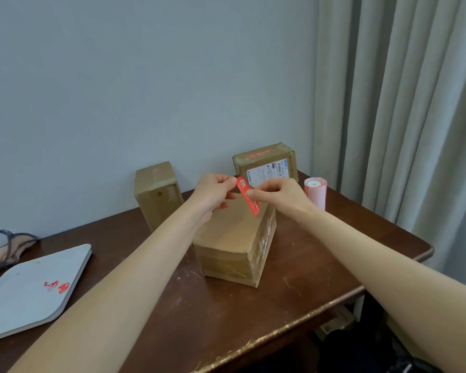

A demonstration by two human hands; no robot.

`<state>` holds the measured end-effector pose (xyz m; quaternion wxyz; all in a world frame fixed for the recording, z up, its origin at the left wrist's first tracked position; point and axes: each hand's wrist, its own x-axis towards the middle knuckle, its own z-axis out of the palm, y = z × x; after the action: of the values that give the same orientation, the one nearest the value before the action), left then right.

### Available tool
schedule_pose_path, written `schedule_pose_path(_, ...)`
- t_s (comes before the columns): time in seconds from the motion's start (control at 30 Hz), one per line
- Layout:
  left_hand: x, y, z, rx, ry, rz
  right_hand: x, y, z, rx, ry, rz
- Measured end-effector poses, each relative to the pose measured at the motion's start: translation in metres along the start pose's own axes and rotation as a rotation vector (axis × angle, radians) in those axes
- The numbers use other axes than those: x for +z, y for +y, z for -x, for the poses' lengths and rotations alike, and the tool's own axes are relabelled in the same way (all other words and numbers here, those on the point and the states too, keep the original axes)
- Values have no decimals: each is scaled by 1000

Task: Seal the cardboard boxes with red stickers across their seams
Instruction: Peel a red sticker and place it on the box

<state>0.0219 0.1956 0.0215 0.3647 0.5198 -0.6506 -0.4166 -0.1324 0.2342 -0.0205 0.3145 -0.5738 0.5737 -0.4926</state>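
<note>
Head view: the far box (264, 162) has its sticker on. Left hand (213, 191) and right hand (277, 193) both pinch a red sticker (248, 196) over the near box (233, 238), not stuck yet.

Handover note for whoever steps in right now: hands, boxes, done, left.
Left hand and right hand: both pinch one red sticker, held in the air above the near box, not yet stuck.
Sticker roll stands at the table's far right.
Done: back right box carries a red sticker on top.
Left: press this sticker across the near box's seam; back left box shows no red sticker.
</note>
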Motion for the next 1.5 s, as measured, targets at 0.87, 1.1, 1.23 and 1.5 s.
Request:
schedule_pose_path(0.87, 20, -28, 7, -161, -200, -831, 17, 25, 29, 448, 162, -487)
schedule_pose_path(1.1, -5, -36, -4, -184, 72, -131, 11, 26, 23, 410, 248, -495)
schedule_pose_path(1.23, -6, -46, -2, -217, 151, 325, 18, 15, 9, 381, 183, -559)
schedule_pose_path(1.5, -4, -76, 9, -352, 130, 353, 18, 3, -12, 212, 108, -144)
